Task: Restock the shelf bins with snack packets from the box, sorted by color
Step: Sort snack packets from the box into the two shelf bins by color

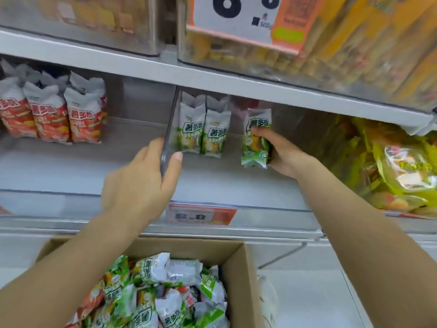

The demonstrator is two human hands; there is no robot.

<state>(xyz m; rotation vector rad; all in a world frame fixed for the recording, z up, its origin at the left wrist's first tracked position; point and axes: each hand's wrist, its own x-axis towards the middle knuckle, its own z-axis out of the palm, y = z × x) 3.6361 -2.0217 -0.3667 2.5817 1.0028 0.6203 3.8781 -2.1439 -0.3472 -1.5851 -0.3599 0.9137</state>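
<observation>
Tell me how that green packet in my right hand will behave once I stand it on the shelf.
The green packet looks puffy and probably light, so it may tip. Its glossy film could slide on the shelf. Leaning it against the standing green packets would likely steady it.

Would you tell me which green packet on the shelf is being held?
The rightmost green packet, gripped by the right hand; the two standing packets beside the divider are untouched.
</observation>
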